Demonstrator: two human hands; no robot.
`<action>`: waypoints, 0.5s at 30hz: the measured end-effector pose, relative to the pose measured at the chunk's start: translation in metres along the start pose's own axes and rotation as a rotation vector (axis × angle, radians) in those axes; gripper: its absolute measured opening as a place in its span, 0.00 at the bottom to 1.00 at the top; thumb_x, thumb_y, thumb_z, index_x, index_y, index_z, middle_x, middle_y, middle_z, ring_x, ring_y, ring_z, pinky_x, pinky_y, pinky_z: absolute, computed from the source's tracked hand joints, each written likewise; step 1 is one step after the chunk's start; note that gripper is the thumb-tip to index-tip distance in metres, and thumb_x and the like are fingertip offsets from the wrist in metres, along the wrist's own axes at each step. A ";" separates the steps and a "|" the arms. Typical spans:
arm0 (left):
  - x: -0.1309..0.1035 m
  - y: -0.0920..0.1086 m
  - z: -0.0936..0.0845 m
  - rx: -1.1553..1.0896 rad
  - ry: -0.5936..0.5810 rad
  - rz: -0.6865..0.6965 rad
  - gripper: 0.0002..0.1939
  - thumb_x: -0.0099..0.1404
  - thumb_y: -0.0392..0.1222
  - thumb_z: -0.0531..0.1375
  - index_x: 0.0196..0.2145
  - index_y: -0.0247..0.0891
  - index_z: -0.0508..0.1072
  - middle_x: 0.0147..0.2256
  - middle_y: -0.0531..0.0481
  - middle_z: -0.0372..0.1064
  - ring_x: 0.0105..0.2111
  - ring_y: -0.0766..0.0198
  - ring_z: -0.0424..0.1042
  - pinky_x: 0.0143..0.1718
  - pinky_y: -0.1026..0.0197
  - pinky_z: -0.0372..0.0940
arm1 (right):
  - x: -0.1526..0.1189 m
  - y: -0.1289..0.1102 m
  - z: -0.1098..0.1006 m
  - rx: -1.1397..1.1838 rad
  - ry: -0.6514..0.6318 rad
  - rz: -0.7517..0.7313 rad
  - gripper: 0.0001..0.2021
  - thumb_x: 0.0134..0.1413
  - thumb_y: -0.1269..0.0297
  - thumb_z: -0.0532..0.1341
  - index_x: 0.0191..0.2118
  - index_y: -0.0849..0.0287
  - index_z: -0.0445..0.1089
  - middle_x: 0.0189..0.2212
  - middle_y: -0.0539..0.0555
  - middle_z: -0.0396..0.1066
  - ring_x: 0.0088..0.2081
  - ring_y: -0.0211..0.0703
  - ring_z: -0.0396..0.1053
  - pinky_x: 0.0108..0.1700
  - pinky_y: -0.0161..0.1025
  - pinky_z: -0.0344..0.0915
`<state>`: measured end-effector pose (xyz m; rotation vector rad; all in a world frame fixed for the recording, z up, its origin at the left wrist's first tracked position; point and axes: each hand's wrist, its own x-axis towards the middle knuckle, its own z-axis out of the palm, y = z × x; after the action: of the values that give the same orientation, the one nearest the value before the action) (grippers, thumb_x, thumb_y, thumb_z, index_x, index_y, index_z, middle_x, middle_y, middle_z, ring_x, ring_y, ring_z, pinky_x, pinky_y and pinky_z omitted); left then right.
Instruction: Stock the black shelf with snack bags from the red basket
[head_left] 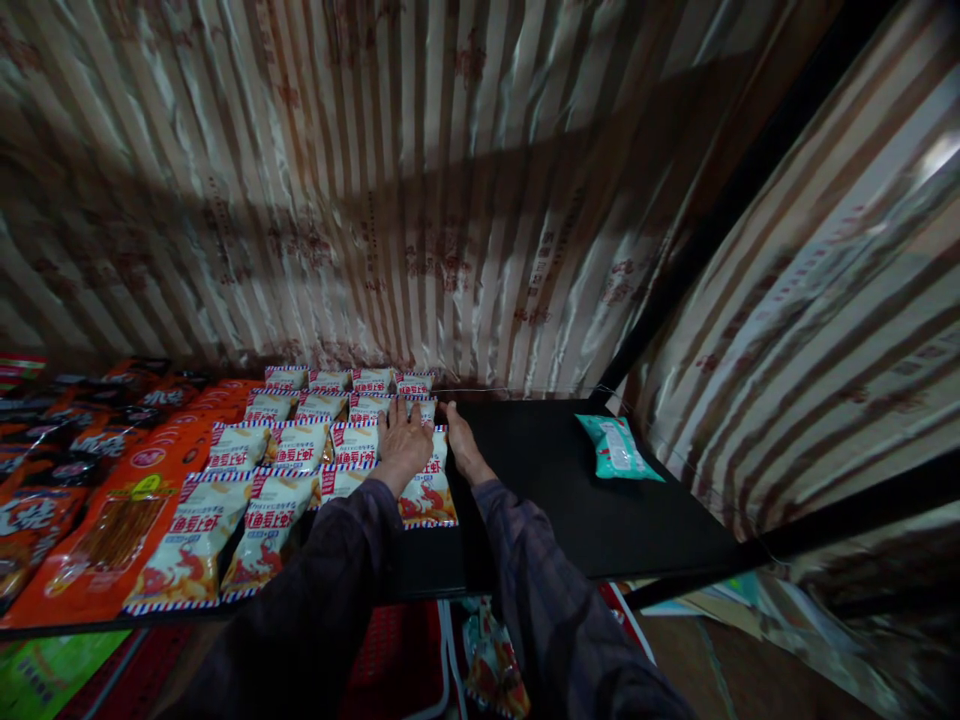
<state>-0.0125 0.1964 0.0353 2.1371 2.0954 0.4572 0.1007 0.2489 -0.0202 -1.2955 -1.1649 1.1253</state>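
Observation:
Rows of white snack bags with red lettering and striped edges (262, 530) lie overlapping on a black shelf (532, 490). My left hand (405, 442) rests palm down on the bags in the right-hand columns, its fingers spread. Just beside the rightmost column, my right hand (463, 445) stands on edge with its fingers stretched toward the back, near the bags' right side. Nothing shows in either hand. A teal bag (619, 447) lies alone on the right part of the shelf.
Orange packets (120, 510) and black-and-orange packets (34, 500) fill the shelf's left side. A striped sheet (450, 200) hangs behind. Black frame bars (694, 240) rise at the right. Below the shelf are a red basket (397, 660) and more snack bags (491, 665).

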 end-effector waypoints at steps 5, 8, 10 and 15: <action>-0.006 0.003 -0.008 -0.048 -0.005 0.009 0.28 0.67 0.47 0.44 0.62 0.34 0.55 0.65 0.37 0.41 0.65 0.48 0.37 0.62 0.42 0.38 | -0.003 0.002 -0.012 -0.012 0.072 -0.043 0.35 0.53 0.37 0.48 0.50 0.62 0.70 0.57 0.59 0.64 0.60 0.47 0.57 0.63 0.44 0.48; -0.016 0.006 -0.019 -0.066 -0.034 0.026 0.27 0.66 0.46 0.47 0.60 0.34 0.57 0.65 0.37 0.42 0.65 0.47 0.38 0.62 0.43 0.41 | -0.017 -0.005 -0.018 0.027 0.147 -0.118 0.31 0.53 0.39 0.49 0.46 0.61 0.72 0.53 0.58 0.68 0.56 0.47 0.62 0.60 0.45 0.53; -0.027 0.009 -0.027 -0.087 -0.050 0.081 0.26 0.65 0.44 0.49 0.59 0.32 0.60 0.64 0.36 0.44 0.64 0.47 0.41 0.61 0.44 0.44 | -0.035 -0.012 -0.020 0.073 0.194 -0.164 0.28 0.54 0.42 0.51 0.45 0.61 0.71 0.49 0.59 0.71 0.52 0.47 0.67 0.56 0.46 0.59; -0.082 0.014 -0.044 -0.288 -0.046 0.224 0.19 0.64 0.41 0.50 0.51 0.35 0.68 0.56 0.40 0.62 0.56 0.56 0.62 0.58 0.54 0.56 | -0.121 -0.032 -0.018 0.096 0.112 -0.259 0.17 0.54 0.52 0.56 0.43 0.58 0.71 0.42 0.54 0.74 0.43 0.43 0.71 0.50 0.42 0.65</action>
<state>-0.0113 0.1090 0.0698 2.1914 1.6546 0.6797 0.1057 0.1268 0.0142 -1.0850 -1.1445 0.8968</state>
